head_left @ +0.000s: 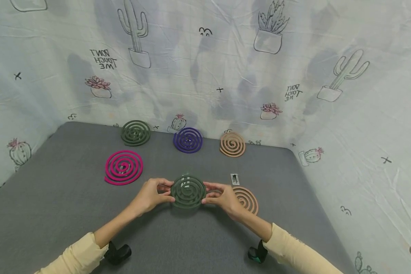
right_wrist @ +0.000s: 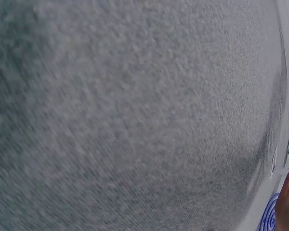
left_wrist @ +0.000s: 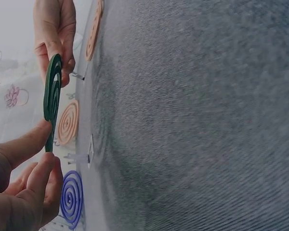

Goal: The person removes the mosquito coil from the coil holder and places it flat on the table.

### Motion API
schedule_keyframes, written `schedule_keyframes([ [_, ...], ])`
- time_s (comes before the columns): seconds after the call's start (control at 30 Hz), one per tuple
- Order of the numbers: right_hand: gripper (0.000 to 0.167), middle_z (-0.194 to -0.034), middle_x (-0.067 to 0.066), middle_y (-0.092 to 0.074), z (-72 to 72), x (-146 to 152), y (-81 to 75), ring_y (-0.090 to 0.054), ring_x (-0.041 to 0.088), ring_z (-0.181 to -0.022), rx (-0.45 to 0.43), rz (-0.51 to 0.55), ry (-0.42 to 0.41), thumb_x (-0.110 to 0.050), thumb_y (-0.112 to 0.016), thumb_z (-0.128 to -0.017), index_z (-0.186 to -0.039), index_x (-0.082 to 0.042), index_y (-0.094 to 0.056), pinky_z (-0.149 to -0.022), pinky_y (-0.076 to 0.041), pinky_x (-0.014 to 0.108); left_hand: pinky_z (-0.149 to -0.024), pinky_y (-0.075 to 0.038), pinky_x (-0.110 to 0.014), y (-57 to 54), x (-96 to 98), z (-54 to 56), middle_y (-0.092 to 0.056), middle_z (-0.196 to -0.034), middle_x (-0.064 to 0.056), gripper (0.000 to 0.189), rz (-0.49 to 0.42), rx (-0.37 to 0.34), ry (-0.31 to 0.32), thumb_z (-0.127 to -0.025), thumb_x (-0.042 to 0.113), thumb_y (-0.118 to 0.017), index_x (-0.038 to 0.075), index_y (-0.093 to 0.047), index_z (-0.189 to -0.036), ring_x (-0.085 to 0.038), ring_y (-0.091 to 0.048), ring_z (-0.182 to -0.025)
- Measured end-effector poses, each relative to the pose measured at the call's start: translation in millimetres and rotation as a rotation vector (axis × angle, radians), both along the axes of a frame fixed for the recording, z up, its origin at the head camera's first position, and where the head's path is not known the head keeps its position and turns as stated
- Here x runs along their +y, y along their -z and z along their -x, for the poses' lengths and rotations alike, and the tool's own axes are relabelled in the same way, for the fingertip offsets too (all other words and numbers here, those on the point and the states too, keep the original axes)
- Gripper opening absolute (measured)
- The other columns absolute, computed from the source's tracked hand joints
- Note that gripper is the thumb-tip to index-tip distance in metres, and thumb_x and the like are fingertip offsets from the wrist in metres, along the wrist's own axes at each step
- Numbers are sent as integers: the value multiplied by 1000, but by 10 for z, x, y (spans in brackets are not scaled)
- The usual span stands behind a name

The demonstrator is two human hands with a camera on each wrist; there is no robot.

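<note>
A dark green mosquito coil is held up off the table between both hands. My left hand pinches its left edge between thumb and fingers; my right hand pinches the opposite edge. In the left wrist view the coil appears nearly edge-on, its rings close together. Beyond it is a small metal stand. A tan coil lies partly hidden behind my right wrist. Only part of the right hand enters the right wrist view.
A pink coil is at the left. Along the back of the grey table are a green coil, a blue-purple coil and a tan coil. Another small metal stand lies right of centre. A cactus-print cloth hangs behind.
</note>
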State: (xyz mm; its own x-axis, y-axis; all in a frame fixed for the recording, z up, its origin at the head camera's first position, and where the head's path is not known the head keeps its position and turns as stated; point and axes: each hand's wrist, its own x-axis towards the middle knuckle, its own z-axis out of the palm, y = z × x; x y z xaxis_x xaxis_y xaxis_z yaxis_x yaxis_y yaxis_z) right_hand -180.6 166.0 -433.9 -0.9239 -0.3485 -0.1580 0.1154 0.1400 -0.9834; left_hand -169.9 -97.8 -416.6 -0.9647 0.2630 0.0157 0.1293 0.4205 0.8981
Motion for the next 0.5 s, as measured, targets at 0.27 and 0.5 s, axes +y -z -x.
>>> schedule_keyframes([
  [0.27,60,-109,16,-57,-52,8,43,-65,7,-81,0,9,-25,7,-73,-75,-131,5,-53,-76,-57,23,-71,-58,-23,41,-10,-56,-67,-108,-23,47,8,-3,7,-69,2,-82,-9,-64,-111,-25,-69,-90],
  [0.5,61,-106,14,-57,-94,3,119,-65,7,-81,-9,13,-20,9,-74,-74,-131,6,-52,-76,-57,22,-71,-58,-21,107,-20,-55,-67,-105,-21,46,14,-18,24,-67,1,-83,-9,-65,-108,-25,-68,-88],
])
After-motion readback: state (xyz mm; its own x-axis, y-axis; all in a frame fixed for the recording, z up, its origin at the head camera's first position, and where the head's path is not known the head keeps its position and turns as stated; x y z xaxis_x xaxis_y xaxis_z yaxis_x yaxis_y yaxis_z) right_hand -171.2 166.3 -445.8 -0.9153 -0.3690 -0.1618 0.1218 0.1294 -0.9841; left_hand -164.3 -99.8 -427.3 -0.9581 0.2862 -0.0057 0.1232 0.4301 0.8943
